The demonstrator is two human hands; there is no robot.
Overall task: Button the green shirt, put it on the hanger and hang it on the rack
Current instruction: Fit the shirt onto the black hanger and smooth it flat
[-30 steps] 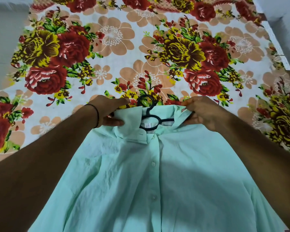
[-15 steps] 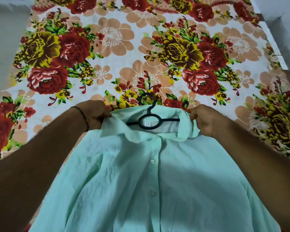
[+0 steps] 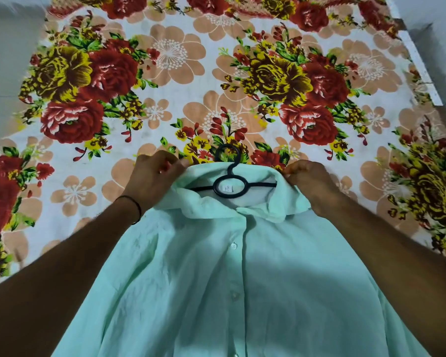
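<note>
Drawn slightly inward since half a second ago, both hands, with the collar [image 3: 285, 202] now turned down flatter and more of the ring of the hanger [image 3: 231, 170] on show. Pinching the collar's left end between thumb and curled fingers, the left hand [image 3: 155, 176]; clenched likewise on the right end, the right hand [image 3: 309, 184]. Front-up on the floral bedsheet [image 3: 165, 81], the green shirt [image 3: 242, 292], closed down the front at the visible buttons [image 3: 233, 246], black hanger already inside the shoulders, hook poking out past the neck. To do well: smooth the collar evenly on both sides, keep the hook centred in the neck opening, tug the shoulders outward to seat them on the hanger arms hidden under cloth. Very top of the front, by the collar, possibly open, hard to tell; worth checking before lifting. Dark band [image 3: 138, 210] on the left wrist. No rack in view, so probably a lift and a turn away from the bed ahead. In the way: only thin, creased fabric, apt to slide off one side if raised carelessly by the hook.
</note>
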